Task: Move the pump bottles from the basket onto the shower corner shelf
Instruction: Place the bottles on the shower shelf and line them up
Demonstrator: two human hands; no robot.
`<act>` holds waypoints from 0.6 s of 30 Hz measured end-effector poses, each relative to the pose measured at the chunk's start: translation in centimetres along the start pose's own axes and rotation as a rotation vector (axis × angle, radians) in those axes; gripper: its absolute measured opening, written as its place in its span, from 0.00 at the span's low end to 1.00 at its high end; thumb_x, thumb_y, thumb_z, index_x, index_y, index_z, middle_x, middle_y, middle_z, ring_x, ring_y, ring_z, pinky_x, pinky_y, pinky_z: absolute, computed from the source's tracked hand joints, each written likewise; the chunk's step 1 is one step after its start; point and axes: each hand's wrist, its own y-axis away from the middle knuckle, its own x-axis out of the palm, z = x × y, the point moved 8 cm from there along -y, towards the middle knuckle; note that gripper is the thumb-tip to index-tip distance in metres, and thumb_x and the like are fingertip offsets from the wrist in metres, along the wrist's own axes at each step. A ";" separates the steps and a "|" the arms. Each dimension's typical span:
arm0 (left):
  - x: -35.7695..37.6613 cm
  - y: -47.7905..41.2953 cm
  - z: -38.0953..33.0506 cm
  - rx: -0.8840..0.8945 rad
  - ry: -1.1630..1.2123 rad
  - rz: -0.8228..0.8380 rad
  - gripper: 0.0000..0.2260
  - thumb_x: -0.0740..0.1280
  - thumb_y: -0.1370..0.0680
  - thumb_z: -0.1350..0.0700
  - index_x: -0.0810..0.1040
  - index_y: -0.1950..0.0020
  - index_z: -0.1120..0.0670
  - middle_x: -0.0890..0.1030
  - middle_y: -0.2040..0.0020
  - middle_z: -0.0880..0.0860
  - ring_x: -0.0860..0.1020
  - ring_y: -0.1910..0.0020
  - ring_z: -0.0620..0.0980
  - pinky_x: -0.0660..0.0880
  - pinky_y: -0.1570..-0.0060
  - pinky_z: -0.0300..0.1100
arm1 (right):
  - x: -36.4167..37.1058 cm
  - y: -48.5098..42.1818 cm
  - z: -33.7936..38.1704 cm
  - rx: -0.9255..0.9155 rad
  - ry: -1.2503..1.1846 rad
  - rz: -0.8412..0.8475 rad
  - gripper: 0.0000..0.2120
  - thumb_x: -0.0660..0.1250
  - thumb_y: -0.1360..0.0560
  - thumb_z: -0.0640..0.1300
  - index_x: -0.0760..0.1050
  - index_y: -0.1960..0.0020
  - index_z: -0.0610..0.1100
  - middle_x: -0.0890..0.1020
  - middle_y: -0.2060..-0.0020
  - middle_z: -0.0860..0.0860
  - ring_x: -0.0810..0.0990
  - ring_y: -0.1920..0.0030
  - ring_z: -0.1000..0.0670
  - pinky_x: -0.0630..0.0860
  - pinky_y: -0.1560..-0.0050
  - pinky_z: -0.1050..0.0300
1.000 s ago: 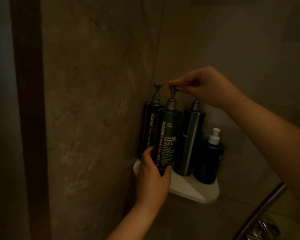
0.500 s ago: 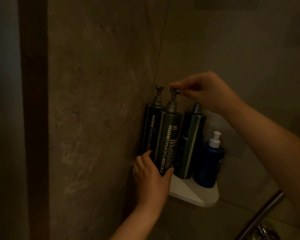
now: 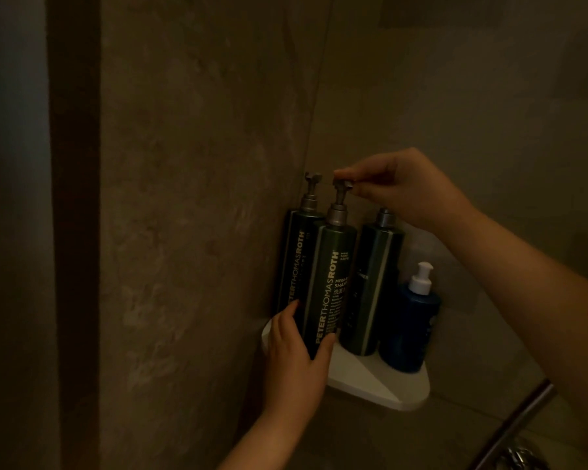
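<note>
**Head view.** A white triangular plastic corner shelf (image 3: 370, 379) is mounted where two brown stone-look walls meet. The front dark green cylindrical shampoo pump bottle (image 3: 330, 283) is at the shelf's left front edge. Its base is hidden behind the hand.

Three more bottles stand on the shelf:
- A second dark green pump bottle (image 3: 294, 252) is just behind, in the corner.
- A third dark green pump bottle (image 3: 374, 283) is just to the right.
- A shorter blue bottle with a white pump (image 3: 409, 329) is at the far right.

The left-hand grip (image 3: 296, 351) is curled round the front bottle's lower body. The right-hand grip (image 3: 398, 188) pinches that bottle's grey pump head (image 3: 341, 185) between thumb and fingertips. A metal bar (image 3: 516, 422) crosses the lower right corner.
</note>
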 end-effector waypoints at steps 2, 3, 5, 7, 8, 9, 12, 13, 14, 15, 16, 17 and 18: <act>0.0 0.0 0.1 0.002 -0.007 -0.008 0.33 0.67 0.26 0.45 0.54 0.27 0.45 0.62 0.30 0.45 0.58 0.35 0.36 0.57 0.37 0.32 | 0.0 0.0 -0.1 0.000 -0.004 -0.001 0.14 0.69 0.26 0.38 0.79 0.45 0.53 0.84 0.52 0.57 0.81 0.49 0.60 0.76 0.41 0.60; 0.0 0.1 0.1 0.004 -0.010 -0.012 0.33 0.67 0.26 0.45 0.54 0.27 0.45 0.62 0.30 0.45 0.58 0.36 0.35 0.56 0.38 0.31 | 0.0 0.0 -0.1 -0.004 -0.001 -0.004 0.14 0.69 0.26 0.38 0.78 0.45 0.54 0.83 0.53 0.57 0.81 0.49 0.60 0.76 0.42 0.62; 0.1 0.1 0.2 0.006 -0.013 -0.017 0.33 0.67 0.26 0.45 0.54 0.27 0.45 0.62 0.30 0.45 0.58 0.36 0.35 0.56 0.38 0.31 | 0.0 0.0 0.0 -0.013 0.001 -0.010 0.14 0.69 0.26 0.37 0.78 0.45 0.52 0.83 0.53 0.57 0.81 0.50 0.62 0.75 0.45 0.68; 0.1 0.1 0.2 0.007 -0.015 -0.023 0.33 0.67 0.26 0.45 0.54 0.27 0.44 0.62 0.30 0.45 0.58 0.35 0.36 0.56 0.37 0.33 | 0.0 0.1 0.1 -0.015 -0.002 -0.016 0.14 0.68 0.26 0.37 0.78 0.44 0.51 0.83 0.53 0.57 0.81 0.51 0.63 0.74 0.45 0.70; 0.0 0.1 0.2 0.008 -0.019 -0.026 0.33 0.67 0.26 0.45 0.54 0.27 0.45 0.61 0.29 0.45 0.59 0.34 0.37 0.57 0.36 0.34 | 0.0 0.1 0.2 -0.012 -0.003 -0.019 0.14 0.68 0.26 0.37 0.78 0.44 0.51 0.83 0.52 0.56 0.81 0.50 0.63 0.74 0.45 0.69; 0.0 0.1 0.2 0.011 -0.025 -0.030 0.33 0.67 0.26 0.45 0.54 0.26 0.45 0.61 0.29 0.46 0.59 0.34 0.38 0.57 0.36 0.35 | 0.0 0.1 0.2 -0.009 -0.003 -0.022 0.14 0.68 0.27 0.37 0.78 0.44 0.51 0.83 0.52 0.56 0.81 0.50 0.62 0.75 0.44 0.68; -0.1 0.2 0.1 0.022 -0.041 -0.037 0.34 0.67 0.27 0.44 0.54 0.26 0.46 0.61 0.29 0.46 0.59 0.34 0.38 0.57 0.36 0.35 | 0.0 0.1 0.2 -0.010 0.012 -0.026 0.14 0.68 0.26 0.37 0.78 0.44 0.52 0.83 0.52 0.56 0.81 0.49 0.61 0.75 0.42 0.64; -0.1 0.2 0.1 0.026 -0.040 -0.037 0.34 0.67 0.27 0.44 0.54 0.26 0.46 0.61 0.29 0.46 0.58 0.34 0.38 0.57 0.36 0.34 | 0.0 0.1 0.2 -0.014 0.021 -0.026 0.14 0.69 0.26 0.38 0.78 0.44 0.52 0.83 0.52 0.56 0.81 0.49 0.61 0.75 0.42 0.64; -0.1 0.2 0.0 0.030 -0.040 -0.037 0.34 0.67 0.27 0.44 0.54 0.26 0.47 0.62 0.29 0.47 0.58 0.34 0.37 0.57 0.36 0.34 | 0.0 0.1 0.2 -0.019 0.029 -0.028 0.14 0.69 0.26 0.38 0.78 0.44 0.53 0.83 0.52 0.57 0.81 0.49 0.62 0.75 0.42 0.64; -0.1 0.2 0.0 0.033 -0.041 -0.038 0.33 0.67 0.27 0.44 0.54 0.26 0.47 0.62 0.29 0.47 0.58 0.35 0.37 0.57 0.37 0.34 | -0.1 0.1 0.2 -0.024 0.032 -0.032 0.14 0.69 0.27 0.38 0.78 0.44 0.53 0.83 0.52 0.58 0.81 0.49 0.62 0.75 0.42 0.63; -0.1 0.2 0.0 0.037 -0.043 -0.039 0.33 0.67 0.26 0.44 0.54 0.26 0.47 0.62 0.29 0.46 0.58 0.35 0.37 0.57 0.37 0.34 | -0.1 0.1 0.1 -0.026 0.031 -0.038 0.14 0.69 0.27 0.38 0.78 0.45 0.54 0.83 0.52 0.58 0.81 0.49 0.62 0.75 0.42 0.63; -0.1 0.2 0.0 0.041 -0.046 -0.040 0.33 0.67 0.26 0.44 0.54 0.26 0.47 0.62 0.29 0.46 0.58 0.35 0.36 0.57 0.37 0.33 | -0.1 0.2 0.1 -0.027 0.025 -0.044 0.15 0.69 0.27 0.38 0.79 0.46 0.55 0.83 0.53 0.58 0.81 0.49 0.62 0.76 0.41 0.61; -0.1 0.2 -0.1 0.043 -0.049 -0.042 0.33 0.67 0.26 0.44 0.54 0.26 0.47 0.62 0.29 0.46 0.58 0.35 0.36 0.56 0.37 0.33 | -0.1 0.2 0.0 -0.027 0.015 -0.051 0.15 0.69 0.27 0.37 0.79 0.46 0.55 0.83 0.52 0.58 0.81 0.49 0.61 0.76 0.41 0.60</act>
